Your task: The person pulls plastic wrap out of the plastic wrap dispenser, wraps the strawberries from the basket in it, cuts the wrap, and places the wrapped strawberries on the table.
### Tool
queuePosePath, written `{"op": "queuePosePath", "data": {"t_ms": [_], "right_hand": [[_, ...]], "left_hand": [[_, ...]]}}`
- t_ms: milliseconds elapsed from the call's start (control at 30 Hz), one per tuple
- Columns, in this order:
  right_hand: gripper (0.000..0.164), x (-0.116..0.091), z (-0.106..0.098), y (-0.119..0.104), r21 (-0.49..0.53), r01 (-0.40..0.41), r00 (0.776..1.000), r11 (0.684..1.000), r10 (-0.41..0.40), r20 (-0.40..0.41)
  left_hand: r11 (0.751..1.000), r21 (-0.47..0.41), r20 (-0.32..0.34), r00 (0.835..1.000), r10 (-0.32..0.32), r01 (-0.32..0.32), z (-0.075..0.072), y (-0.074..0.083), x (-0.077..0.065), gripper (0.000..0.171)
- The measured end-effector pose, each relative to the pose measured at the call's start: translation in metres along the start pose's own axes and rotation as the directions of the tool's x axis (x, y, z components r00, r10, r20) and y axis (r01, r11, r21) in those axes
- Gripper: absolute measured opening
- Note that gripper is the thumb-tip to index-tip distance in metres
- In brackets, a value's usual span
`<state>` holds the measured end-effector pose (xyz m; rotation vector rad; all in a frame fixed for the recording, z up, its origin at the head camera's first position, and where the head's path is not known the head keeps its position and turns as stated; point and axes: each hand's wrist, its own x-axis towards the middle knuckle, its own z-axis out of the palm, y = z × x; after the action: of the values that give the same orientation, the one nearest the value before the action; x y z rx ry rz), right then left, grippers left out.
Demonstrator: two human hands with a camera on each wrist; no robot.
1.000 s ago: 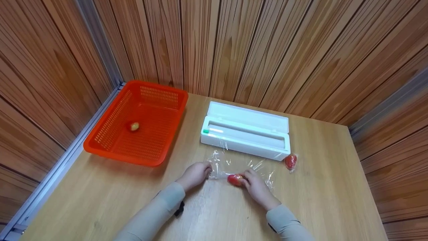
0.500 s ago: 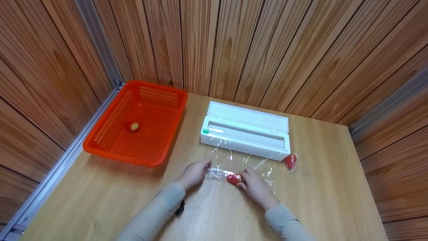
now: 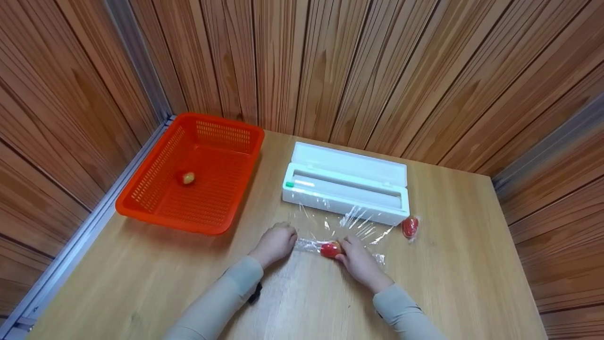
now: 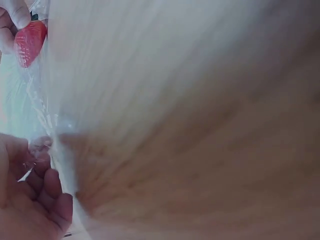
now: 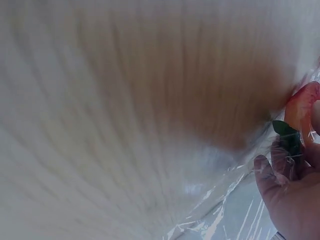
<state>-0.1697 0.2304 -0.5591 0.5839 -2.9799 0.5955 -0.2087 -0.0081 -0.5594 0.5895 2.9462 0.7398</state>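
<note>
A red strawberry [image 4: 31, 42] with green leaves [image 5: 287, 135] lies under clear cling film, gripped by my right hand [image 3: 361, 264] between thumb and fingers. To its left, my left hand [image 3: 275, 243] pinches the film's edge with curled fingers, as the left wrist view shows. The cling film [image 3: 309, 244] stretches from the strawberry back to a white dispenser box [image 3: 339, 208], whose lid stands open behind the roll [image 3: 349, 189]. Beside the box's right end is another red strawberry [image 3: 410, 227], wrapped in film.
An orange-red plastic basket [image 3: 188, 225] stands at the left, with a small strawberry [image 3: 188, 178] showing its pale end inside. Wood-patterned wall panels [image 3: 325, 71] border the back of the wooden table [image 3: 306, 302]. A metal rail [image 3: 71, 245] follows the left edge.
The film between the hands has been drawn into a narrower strip, and creases now fan towards the box. The strawberry has shifted slightly left in my right hand. My left hand has barely moved.
</note>
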Motion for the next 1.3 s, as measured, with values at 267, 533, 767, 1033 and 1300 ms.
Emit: {"op": "queuePosePath", "data": {"t_ms": [267, 533, 767, 1033, 1300], "right_hand": [[0.027, 0.003, -0.003, 0.002, 0.107, -0.057, 0.998, 0.993, 0.056, 0.016], [0.025, 0.005, -0.001, 0.006, 0.03, -0.049, 0.997, 0.998, 0.051, -0.059], [0.028, 0.006, 0.002, 0.005, -0.002, -0.056, 0.995, 0.998, 0.055, -0.081], [0.046, -0.003, -0.003, 0.003, 0.026, -0.091, 0.992, 0.996, 0.092, -0.087], [0.028, -0.027, -0.012, 0.017, -0.228, 0.07, 0.96, 0.971, -0.127, -0.25]], "left_hand": [[0.989, 0.15, -0.049, 0.999, -0.002, 0.01, -0.002, 0.009, 0.005, 0.02], [0.988, 0.127, -0.039, 0.994, 0.099, -0.094, 0.003, 0.034, 0.014, 0.018], [0.964, 0.115, 0.104, 0.968, 0.227, -0.238, 0.018, 0.06, 0.02, 0.032], [0.95, 0.158, 0.12, 0.961, 0.25, -0.268, 0.036, 0.069, 0.026, 0.028], [0.962, 0.131, 0.14, 0.966, 0.219, -0.237, 0.035, 0.07, 0.03, 0.02]]}}
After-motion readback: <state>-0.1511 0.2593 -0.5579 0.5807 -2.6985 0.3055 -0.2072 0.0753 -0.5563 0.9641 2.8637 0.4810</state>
